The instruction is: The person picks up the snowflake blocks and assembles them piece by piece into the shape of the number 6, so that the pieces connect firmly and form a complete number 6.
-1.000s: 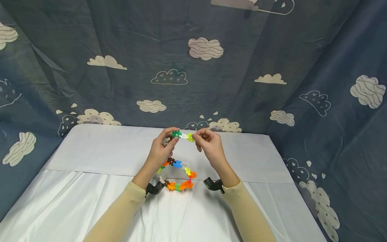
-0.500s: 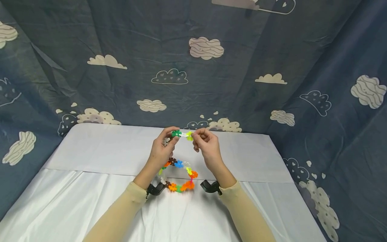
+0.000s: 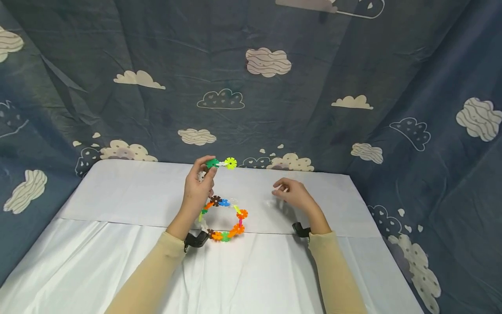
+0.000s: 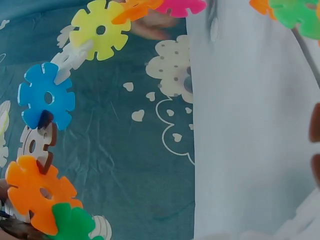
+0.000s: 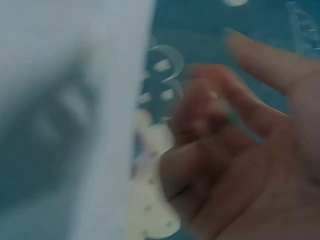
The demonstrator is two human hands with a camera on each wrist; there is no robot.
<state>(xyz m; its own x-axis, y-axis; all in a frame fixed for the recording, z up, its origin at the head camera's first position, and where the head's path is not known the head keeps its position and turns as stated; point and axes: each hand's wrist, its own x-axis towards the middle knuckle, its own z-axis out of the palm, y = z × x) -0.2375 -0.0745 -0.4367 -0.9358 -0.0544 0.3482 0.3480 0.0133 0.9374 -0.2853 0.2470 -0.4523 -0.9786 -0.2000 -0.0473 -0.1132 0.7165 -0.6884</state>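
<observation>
My left hand, raised above the table, pinches a green flower disc between thumb and fingers. From it a white disc leads to a yellow flower disc at the free end. Another white disc shows inside the hand. Below hangs the rest of the chain of interlocking plastic flower discs, curving in a loop. Its blue disc and orange disc show large in the left wrist view. My right hand is off to the right, apart from the chain, its fingers loosely curled and blurred in the right wrist view.
A white cloth covers the table. On it, left of the right hand, lies a small, faint clear piece. A dark curtain with cloud prints rises behind the far edge and both sides. Black camera mounts sit at both wrists.
The right hand has let go of the yellow disc and moved right and down. My left hand has moved slightly left and up, and the chain has gone with it.
</observation>
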